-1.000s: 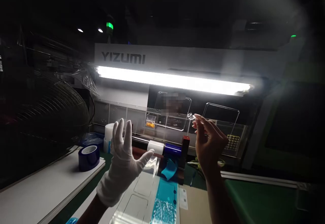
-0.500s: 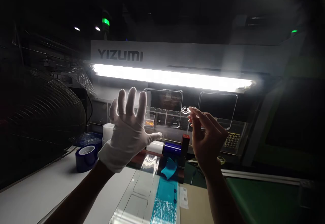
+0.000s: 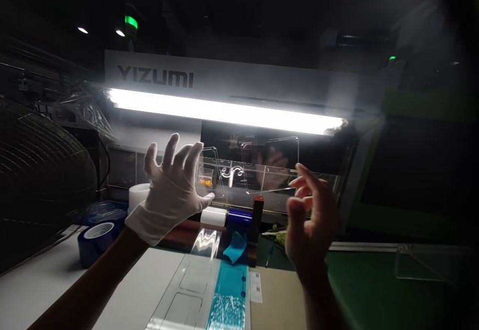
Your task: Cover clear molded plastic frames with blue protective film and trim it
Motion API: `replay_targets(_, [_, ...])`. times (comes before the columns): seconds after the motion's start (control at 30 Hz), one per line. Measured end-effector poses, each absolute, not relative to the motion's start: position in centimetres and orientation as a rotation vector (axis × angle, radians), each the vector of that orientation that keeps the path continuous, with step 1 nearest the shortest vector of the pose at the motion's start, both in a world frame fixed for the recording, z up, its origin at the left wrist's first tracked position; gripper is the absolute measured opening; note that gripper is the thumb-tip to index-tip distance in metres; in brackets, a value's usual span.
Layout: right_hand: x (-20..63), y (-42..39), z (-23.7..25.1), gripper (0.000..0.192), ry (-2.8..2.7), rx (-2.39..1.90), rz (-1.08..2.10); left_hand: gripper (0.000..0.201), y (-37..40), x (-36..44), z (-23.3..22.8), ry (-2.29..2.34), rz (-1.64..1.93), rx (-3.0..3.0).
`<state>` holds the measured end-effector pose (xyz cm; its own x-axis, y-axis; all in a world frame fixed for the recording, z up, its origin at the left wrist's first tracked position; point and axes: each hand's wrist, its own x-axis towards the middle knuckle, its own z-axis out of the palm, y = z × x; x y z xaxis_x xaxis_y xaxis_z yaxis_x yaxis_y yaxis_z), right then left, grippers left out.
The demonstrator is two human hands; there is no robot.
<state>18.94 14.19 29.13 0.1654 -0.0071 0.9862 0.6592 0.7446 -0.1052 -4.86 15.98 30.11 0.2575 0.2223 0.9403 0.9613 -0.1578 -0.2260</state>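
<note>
A clear plastic moulding (image 3: 258, 170), two thin panels joined by a curled sprue, hangs in the air below the lamp, tilted nearly edge-on. My left hand (image 3: 170, 190), in a white glove with fingers spread, touches the moulding's left edge with thumb and fingertips. My right hand (image 3: 310, 220) is bare, and its fingertips meet the right edge. The moulding is held between the two hands above the bench.
A bright tube lamp (image 3: 224, 113) glows under a machine labelled YIZUMI. On the bench lie a blue tape roll (image 3: 93, 243), a white roll (image 3: 138, 195), a film roller (image 3: 239, 216), a blue film strip (image 3: 230, 290) and clear panels (image 3: 194, 280). A wire fan guard (image 3: 37, 160) stands at the left.
My left hand rose and reached the moulding's left edge. My right hand let go of the sprue and slid to the right edge. The moulding turned from facing me to nearly flat.
</note>
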Motion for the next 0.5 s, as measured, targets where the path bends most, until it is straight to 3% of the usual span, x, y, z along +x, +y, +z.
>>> replay_targets(0.1, [20.5,14.9,29.2,0.06,-1.236,-0.726,-0.413,0.123,15.9,-6.1,30.0,-1.169,-0.993,-1.553])
replay_targets(0.23, [20.6,16.1,29.7,0.061,-1.305,-0.761,-0.226,0.124,15.6,-6.7,30.7,-1.161,-1.01,-1.535])
replay_targets(0.5, [19.9,14.8,27.9,0.077,-1.284,-0.704,-0.219,0.125,15.0,-7.5,31.0,-1.082,-1.009,-1.436])
